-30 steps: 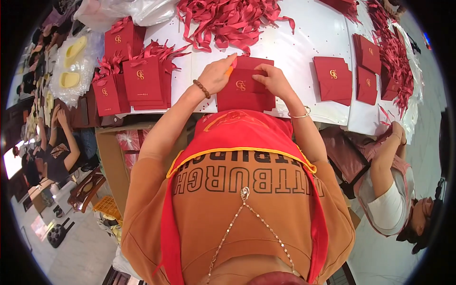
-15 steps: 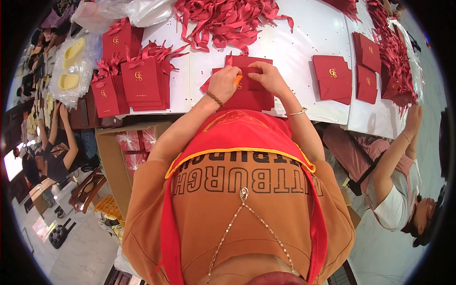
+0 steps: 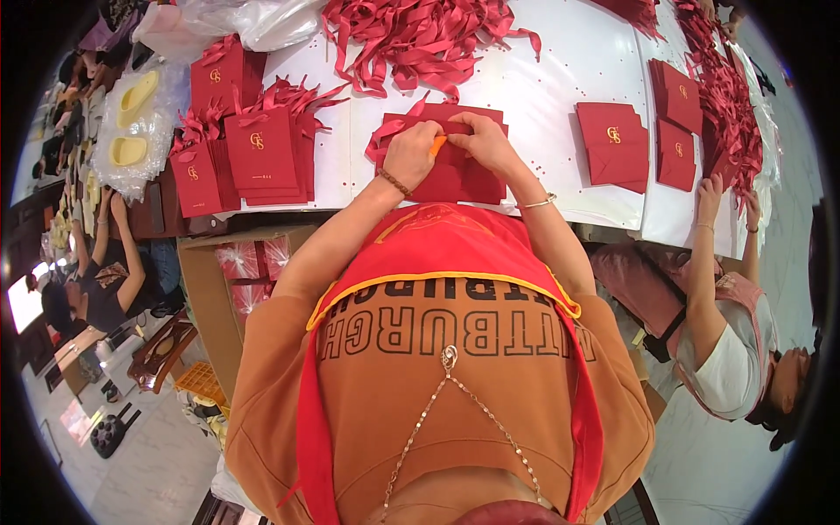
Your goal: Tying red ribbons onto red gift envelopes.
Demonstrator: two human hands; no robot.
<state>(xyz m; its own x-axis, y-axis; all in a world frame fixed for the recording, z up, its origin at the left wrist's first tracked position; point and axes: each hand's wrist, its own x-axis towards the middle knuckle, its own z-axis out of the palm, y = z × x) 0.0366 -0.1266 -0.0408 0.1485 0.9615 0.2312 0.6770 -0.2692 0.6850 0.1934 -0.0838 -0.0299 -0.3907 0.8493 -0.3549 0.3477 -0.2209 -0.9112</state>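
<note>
A red paper gift bag lies on the white table right in front of me, with other red card at its upper edge. My left hand is closed over its left part, and a small orange tool sticks out between thumb and fingers; its working end is hidden. Beside that hand a red ribbon loops out to the left. With fingers bent together, my right hand pinches the bag near its upper right. The fingertips of both hands almost meet.
Finished-looking red bags with ribbons stand stacked at left. A heap of loose red ribbons lies ahead. More flat bags are at right, where a co-worker's hands reach in. An open carton stands below the table's left edge.
My right hand has shifted slightly left toward my left hand. The ribbon at the bag's left now shows as a loop. The co-worker's arms at right have moved apart.
</note>
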